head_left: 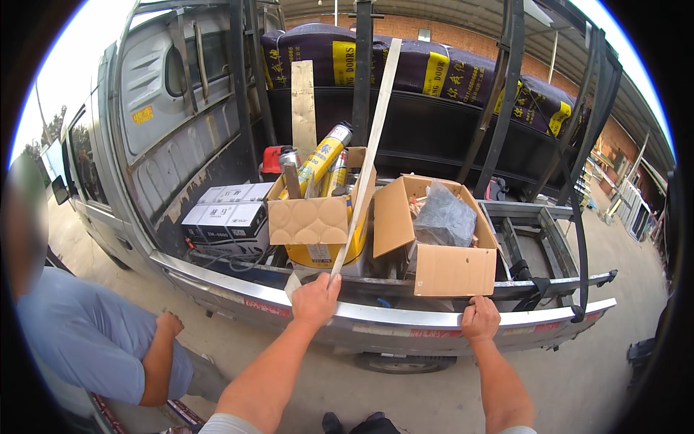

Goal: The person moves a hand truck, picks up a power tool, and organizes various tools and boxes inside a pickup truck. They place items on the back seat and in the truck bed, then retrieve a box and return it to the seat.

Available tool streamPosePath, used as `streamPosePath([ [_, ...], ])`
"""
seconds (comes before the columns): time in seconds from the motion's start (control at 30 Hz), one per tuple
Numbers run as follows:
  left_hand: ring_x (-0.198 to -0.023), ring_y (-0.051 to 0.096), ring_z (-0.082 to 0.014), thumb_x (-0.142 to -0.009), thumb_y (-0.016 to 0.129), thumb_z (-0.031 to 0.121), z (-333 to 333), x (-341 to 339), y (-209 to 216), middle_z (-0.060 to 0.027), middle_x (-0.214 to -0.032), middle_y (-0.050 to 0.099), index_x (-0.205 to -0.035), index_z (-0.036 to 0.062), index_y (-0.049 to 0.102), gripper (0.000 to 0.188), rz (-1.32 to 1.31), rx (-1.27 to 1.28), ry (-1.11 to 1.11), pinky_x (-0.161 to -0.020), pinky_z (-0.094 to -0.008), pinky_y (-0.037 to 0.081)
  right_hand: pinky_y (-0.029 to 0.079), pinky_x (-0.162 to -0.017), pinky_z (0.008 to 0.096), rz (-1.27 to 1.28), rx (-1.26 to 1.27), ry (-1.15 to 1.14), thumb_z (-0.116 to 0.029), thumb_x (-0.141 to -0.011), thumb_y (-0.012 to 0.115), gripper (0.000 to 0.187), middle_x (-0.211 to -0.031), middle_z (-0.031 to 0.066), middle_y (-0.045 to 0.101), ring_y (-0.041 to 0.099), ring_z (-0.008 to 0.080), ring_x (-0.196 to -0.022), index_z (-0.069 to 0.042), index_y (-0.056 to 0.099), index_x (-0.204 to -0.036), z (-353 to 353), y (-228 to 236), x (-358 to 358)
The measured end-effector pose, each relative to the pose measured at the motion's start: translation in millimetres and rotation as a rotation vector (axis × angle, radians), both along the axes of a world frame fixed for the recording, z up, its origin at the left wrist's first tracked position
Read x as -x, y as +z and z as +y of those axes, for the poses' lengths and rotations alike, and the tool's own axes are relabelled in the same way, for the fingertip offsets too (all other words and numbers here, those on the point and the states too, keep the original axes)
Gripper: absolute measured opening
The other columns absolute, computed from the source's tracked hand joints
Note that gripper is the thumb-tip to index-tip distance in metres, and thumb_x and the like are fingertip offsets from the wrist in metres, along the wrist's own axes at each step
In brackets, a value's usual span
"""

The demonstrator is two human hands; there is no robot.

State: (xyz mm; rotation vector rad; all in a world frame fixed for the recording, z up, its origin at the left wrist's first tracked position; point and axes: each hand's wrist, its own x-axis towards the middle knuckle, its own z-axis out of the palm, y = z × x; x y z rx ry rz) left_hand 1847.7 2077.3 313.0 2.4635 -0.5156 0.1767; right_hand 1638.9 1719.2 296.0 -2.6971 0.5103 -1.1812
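My left hand [315,299] is closed around the lower end of a long pale wooden strip [369,159] that leans up across the truck bed. My right hand [480,319] grips the shiny metal side rail [390,315] of the truck bed. Just behind the rail stand an open cardboard box [309,220] holding yellow sealant tubes [323,155] and a second open cardboard box [447,267] with a grey plastic bag [444,217] in it.
Another person in a blue shirt [79,336] stands at my left, fist near the truck. White-and-black cartons [224,215] lie in the bed. Wrapped dark door packs [434,69] are stacked behind black metal frames [499,87]. Concrete ground lies below.
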Motion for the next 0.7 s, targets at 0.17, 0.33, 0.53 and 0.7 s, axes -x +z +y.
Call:
streamPosePath([
  [0.17,-0.076,0.070,-0.0452,-0.110,0.047,0.051,-1.5,2.0,1.6,-0.0208,-0.076,0.072,-0.092,0.0098,0.063,0.047,-0.020,-0.026,-0.002,-0.070,-0.0591,0.051,0.053,-0.067,0.0484,0.007,-0.006,-0.004,-0.009,-0.082,0.058,0.008,-0.076,0.0141,0.065,0.064,0.0362,-0.074,-0.005,0.065,-0.081,-0.3,-0.9,2.7],
  [0.33,-0.074,0.070,-0.0452,-0.109,0.048,0.052,-0.9,2.9,2.5,-0.0207,-0.074,0.071,-0.089,0.0098,0.063,0.049,-0.048,-0.014,0.005,-0.069,-0.0591,0.050,0.052,-0.066,0.0476,0.012,0.003,-0.015,-0.009,-0.081,0.059,0.008,-0.075,0.0142,0.064,0.064,0.0359,-0.073,-0.005,0.066,-0.081,-0.9,-1.7,2.3],
  [0.53,-0.069,0.069,-0.0444,-0.107,0.053,0.053,-3.0,5.1,4.0,-0.0193,-0.068,0.068,-0.085,0.0108,0.063,0.048,-0.123,0.016,0.033,-0.064,-0.0578,0.050,0.051,-0.064,0.0479,-0.012,0.018,-0.020,-0.009,-0.080,0.060,0.008,-0.073,0.0148,0.063,0.063,0.0361,-0.071,-0.006,0.067,-0.082,-3.5,-6.3,2.2],
  [0.7,-0.068,0.068,-0.0444,-0.106,0.055,0.054,-2.2,3.7,3.0,-0.0190,-0.067,0.067,-0.086,0.0116,0.064,0.048,-0.122,0.016,0.043,-0.063,-0.0573,0.050,0.051,-0.064,0.0482,-0.011,0.017,-0.029,-0.009,-0.081,0.060,0.008,-0.073,0.0149,0.063,0.063,0.0361,-0.070,-0.006,0.067,-0.082,-1.7,-6.6,1.0],
])
